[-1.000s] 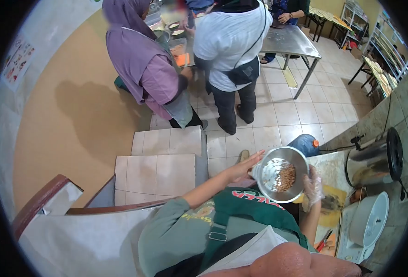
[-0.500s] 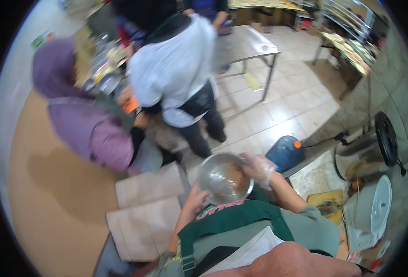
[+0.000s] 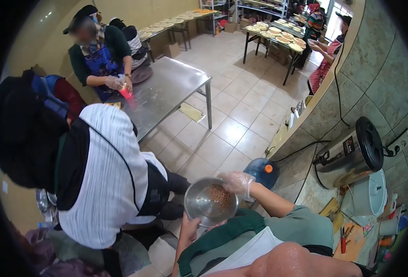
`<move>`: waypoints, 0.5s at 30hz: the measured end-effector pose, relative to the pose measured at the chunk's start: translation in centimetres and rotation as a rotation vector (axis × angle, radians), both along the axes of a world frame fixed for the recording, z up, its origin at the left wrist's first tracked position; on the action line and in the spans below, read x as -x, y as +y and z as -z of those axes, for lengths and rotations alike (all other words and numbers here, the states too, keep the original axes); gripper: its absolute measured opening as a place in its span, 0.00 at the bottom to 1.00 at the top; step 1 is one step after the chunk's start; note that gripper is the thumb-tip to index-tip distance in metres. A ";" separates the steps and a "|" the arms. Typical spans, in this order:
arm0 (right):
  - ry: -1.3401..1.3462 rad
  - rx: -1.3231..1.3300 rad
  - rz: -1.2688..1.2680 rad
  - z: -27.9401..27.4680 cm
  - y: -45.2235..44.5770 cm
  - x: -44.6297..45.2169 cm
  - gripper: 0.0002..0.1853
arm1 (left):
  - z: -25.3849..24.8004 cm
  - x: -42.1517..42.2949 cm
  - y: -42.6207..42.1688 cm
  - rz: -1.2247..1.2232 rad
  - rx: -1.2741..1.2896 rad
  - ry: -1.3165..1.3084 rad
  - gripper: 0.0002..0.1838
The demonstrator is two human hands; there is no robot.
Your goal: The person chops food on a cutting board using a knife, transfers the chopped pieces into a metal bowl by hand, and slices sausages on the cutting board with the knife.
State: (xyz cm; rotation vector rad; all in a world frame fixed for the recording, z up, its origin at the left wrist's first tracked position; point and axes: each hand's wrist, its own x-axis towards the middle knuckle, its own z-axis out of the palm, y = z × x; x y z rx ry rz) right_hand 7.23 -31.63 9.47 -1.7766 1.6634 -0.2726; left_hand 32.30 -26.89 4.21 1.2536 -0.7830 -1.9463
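A round metal bowl point(image 3: 198, 203) is held in front of my apron, tilted so that its inside shows. Brown, crumbly food that looks like minced meat point(image 3: 218, 195) lies against its right side. My left hand point(image 3: 191, 228), bare, grips the near left rim with the thumb over the edge. On the far right rim is my right hand point(image 3: 237, 183), in a clear plastic glove, its fingers closed at the edge and partly hidden by the glove's glare.
A person in a white striped top point(image 3: 104, 171) stands close on my left. Beyond is a steel table point(image 3: 171, 87), with another person point(image 3: 100, 60) behind it. A blue water bottle point(image 3: 260, 173) is ahead right; a counter with a metal urn point(image 3: 349, 152) and knives is at my right.
My view has swung right and up, showing more of the room. The person in white now appears larger at left. The bowl stays in both hands.
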 end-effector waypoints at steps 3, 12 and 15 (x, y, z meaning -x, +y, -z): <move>-0.002 -0.009 0.033 -0.7 -1.3 0.8 0.23 | 0.4 0.9 -2.0 0.064 -0.013 -0.049 0.36; 0.023 -0.097 0.079 -0.2 -2.8 1.6 0.22 | 0.7 1.9 -3.7 0.118 -0.032 -0.137 0.35; 0.031 -0.119 0.076 -0.1 -3.1 2.2 0.21 | 0.5 2.7 -3.8 0.070 -0.027 -0.077 0.34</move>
